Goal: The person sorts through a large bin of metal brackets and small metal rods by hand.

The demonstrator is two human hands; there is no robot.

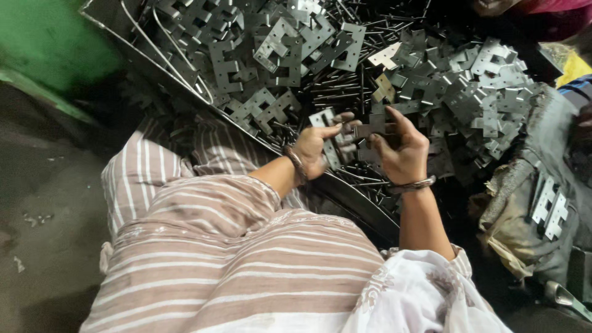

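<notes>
Both forearms extended forward, bangled wrists bent, left hand [314, 151] curled with thumb raised, right hand [401, 151] cupped — fingertips pinched together — hands held close, nearly touching.

Both hands hold flat grey notched metal plates: left hand [317, 150], right hand [401, 151], above a heap of plates [475, 92] and thin dark metal pins [336, 86].

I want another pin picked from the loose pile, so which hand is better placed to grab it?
Probably the left hand: it sits lower, just above the thin metal pins, with one small plate. The right hand pinches the plates being joined.
</notes>
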